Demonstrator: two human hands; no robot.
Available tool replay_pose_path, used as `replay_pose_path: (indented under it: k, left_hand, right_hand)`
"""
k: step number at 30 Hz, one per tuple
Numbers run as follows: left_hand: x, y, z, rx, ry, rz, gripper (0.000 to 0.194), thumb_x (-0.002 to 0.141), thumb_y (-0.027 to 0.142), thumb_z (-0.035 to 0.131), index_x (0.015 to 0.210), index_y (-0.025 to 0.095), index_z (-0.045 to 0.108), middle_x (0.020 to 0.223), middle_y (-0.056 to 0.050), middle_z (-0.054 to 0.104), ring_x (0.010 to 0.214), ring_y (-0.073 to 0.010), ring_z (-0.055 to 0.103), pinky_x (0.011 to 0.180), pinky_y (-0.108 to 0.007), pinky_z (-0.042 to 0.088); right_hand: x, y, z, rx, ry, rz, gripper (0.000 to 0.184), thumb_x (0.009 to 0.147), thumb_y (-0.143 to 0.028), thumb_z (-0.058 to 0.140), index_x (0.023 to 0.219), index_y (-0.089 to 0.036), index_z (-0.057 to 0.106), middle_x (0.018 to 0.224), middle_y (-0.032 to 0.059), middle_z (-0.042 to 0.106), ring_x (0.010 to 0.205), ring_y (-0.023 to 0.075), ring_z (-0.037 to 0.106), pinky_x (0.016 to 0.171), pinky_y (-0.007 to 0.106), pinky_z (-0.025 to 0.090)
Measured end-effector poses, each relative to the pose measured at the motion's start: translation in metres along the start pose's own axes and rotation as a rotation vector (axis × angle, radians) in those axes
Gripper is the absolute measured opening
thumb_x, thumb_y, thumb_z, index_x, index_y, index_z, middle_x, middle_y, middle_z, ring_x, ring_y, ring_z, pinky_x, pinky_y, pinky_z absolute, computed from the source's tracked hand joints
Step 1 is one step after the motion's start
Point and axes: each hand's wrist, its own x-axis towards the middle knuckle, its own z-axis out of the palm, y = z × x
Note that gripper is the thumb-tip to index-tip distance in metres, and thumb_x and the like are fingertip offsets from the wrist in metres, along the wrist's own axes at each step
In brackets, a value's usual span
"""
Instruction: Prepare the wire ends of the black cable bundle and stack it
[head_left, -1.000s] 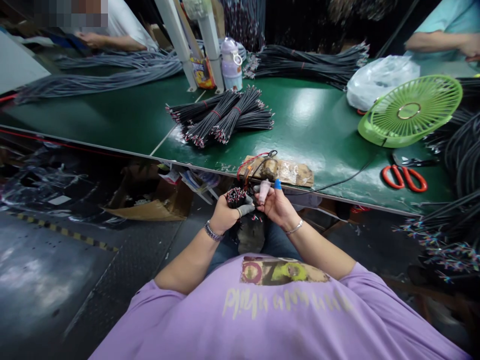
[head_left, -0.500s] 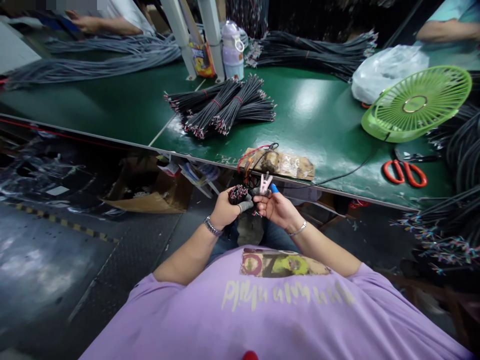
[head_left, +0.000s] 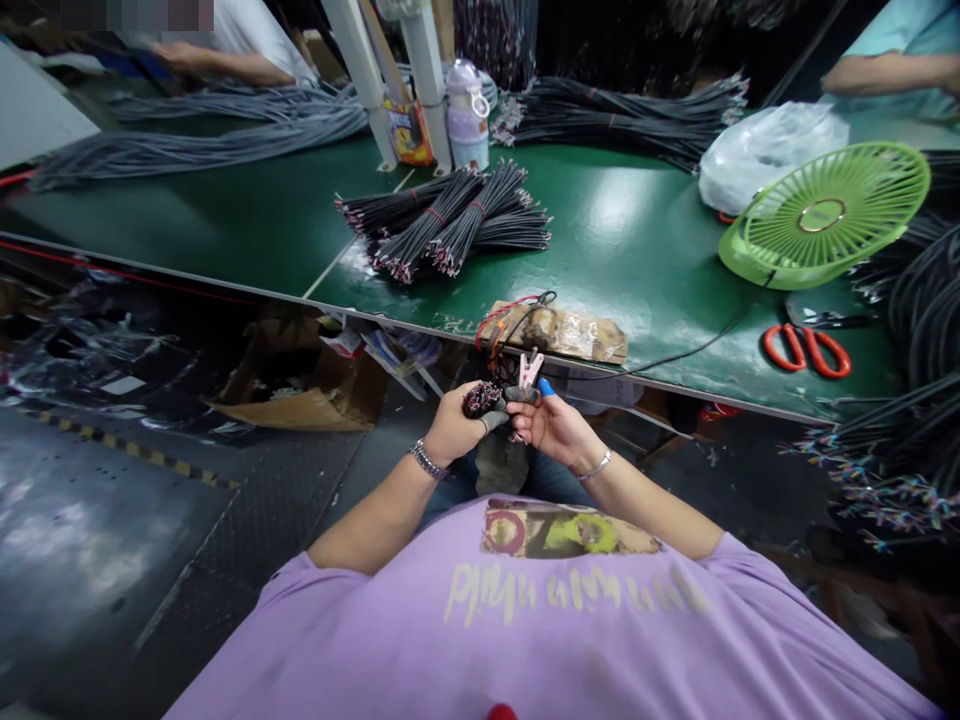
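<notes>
My left hand (head_left: 454, 424) is closed round a bundle of black cables (head_left: 484, 398), whose stripped reddish and white wire ends point up. Grey covers sit on its thumb and a finger. Close beside it, my right hand (head_left: 551, 425) has its fingers curled together near the left thumb, a blue cover on one fingertip. What those fingers pinch is too small to make out. A few coloured wire ends (head_left: 517, 437) show just below them. A pink clip (head_left: 530, 370) stands at the table edge right above my fingers, in front of a taped cardboard piece (head_left: 559, 330) with red and black leads.
On the green table (head_left: 630, 250) lie tied bundles of short black cables (head_left: 457, 220). A purple bottle (head_left: 468, 115) stands behind them. To the right are a green fan (head_left: 825, 215), a plastic bag (head_left: 769, 150) and red-handled scissors (head_left: 806, 350). Two people's arms show across the table.
The cable bundle in my left hand has tilted slightly and shifted a little right and down. My right hand stays close beside it. The whole view has moved slightly.
</notes>
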Motion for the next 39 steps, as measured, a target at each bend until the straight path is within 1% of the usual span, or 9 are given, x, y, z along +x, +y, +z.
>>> replay_pose_path:
  k: [4,9,12,17,22,26,31,36,39]
  left_hand:
    - [0.0,0.0,0.0,-0.029,0.001,-0.023,0.02,0.061,0.023,0.075,0.074,0.013,0.064,0.073,-0.003,0.066,0.066,-0.014,0.06,0.065,-0.026,0.05]
    - [0.0,-0.001,-0.002,-0.112,-0.029,-0.067,0.02,0.061,0.024,0.076,0.071,0.012,0.063,0.067,-0.001,0.064,0.06,-0.0127,0.058,0.062,-0.026,0.05]
    - [0.0,0.0,-0.003,-0.116,-0.043,-0.072,0.021,0.06,0.023,0.077,0.072,0.012,0.063,0.067,-0.002,0.064,0.061,-0.0133,0.059,0.063,-0.027,0.051]
    - [-0.001,-0.003,-0.002,-0.108,-0.066,-0.074,0.021,0.06,0.022,0.077,0.072,0.012,0.063,0.068,-0.002,0.064,0.061,-0.0132,0.059,0.062,-0.027,0.051]
    - [-0.003,-0.005,-0.002,-0.093,-0.082,-0.064,0.022,0.06,0.023,0.077,0.072,0.013,0.063,0.07,-0.002,0.064,0.063,-0.013,0.058,0.063,-0.025,0.05]
    - [-0.003,0.001,-0.003,-0.124,-0.101,-0.066,0.026,0.058,0.027,0.079,0.073,0.013,0.064,0.07,-0.003,0.065,0.065,-0.0143,0.06,0.064,-0.026,0.051]
    - [-0.002,0.005,-0.002,-0.169,-0.098,-0.055,0.023,0.065,0.033,0.075,0.069,0.012,0.064,0.064,-0.002,0.063,0.06,-0.0129,0.058,0.063,-0.026,0.05]
    - [-0.001,0.001,-0.006,-0.194,-0.123,-0.111,0.023,0.062,0.028,0.076,0.072,0.012,0.063,0.064,-0.001,0.062,0.056,-0.0108,0.055,0.056,-0.023,0.048]
    - [-0.002,0.0,-0.006,-0.198,-0.167,-0.162,0.024,0.06,0.027,0.077,0.072,0.012,0.063,0.06,0.0,0.061,0.05,-0.0105,0.054,0.049,-0.023,0.046]
  right_hand:
    - [0.001,0.002,-0.003,0.001,0.003,-0.002,0.044,0.094,-0.047,0.036,0.091,-0.014,0.064,0.09,0.0086,0.071,0.061,0.0095,0.061,0.055,0.021,0.052]
    - [0.0,0.001,-0.009,-0.106,0.013,-0.083,0.019,0.082,-0.034,0.062,0.088,-0.016,0.062,0.081,0.004,0.07,0.059,0.0099,0.062,0.054,0.023,0.056]
    - [-0.001,-0.002,-0.009,-0.191,-0.004,-0.045,0.02,0.073,-0.028,0.072,0.082,-0.014,0.061,0.071,0.0023,0.068,0.055,0.0103,0.062,0.052,0.026,0.058]
    - [-0.001,-0.002,-0.006,-0.224,0.022,0.013,0.02,0.07,-0.021,0.075,0.078,-0.013,0.06,0.066,0.001,0.067,0.048,0.0081,0.06,0.049,0.024,0.058]
    - [-0.001,0.002,-0.006,-0.215,0.017,0.011,0.027,0.065,-0.026,0.079,0.079,-0.013,0.06,0.063,0.0009,0.067,0.044,0.008,0.059,0.044,0.023,0.057]
    - [-0.005,0.007,-0.007,-0.207,-0.029,-0.019,0.03,0.063,-0.025,0.081,0.082,-0.014,0.06,0.062,-0.0007,0.067,0.044,0.006,0.057,0.048,0.021,0.057]
    - [-0.01,0.016,-0.003,-0.261,-0.102,-0.017,0.034,0.06,-0.028,0.082,0.081,-0.014,0.059,0.06,-0.0013,0.067,0.042,0.005,0.054,0.051,0.022,0.055]
    - [-0.014,0.015,0.001,-0.541,-0.073,-0.109,0.032,0.07,-0.042,0.073,0.077,-0.014,0.058,0.055,-0.0005,0.064,0.044,0.0073,0.055,0.047,0.019,0.046]
    - [-0.012,0.009,0.004,-0.727,0.04,-0.28,0.03,0.075,-0.045,0.067,0.074,-0.015,0.059,0.054,-0.0011,0.061,0.046,0.0077,0.052,0.047,0.019,0.041]
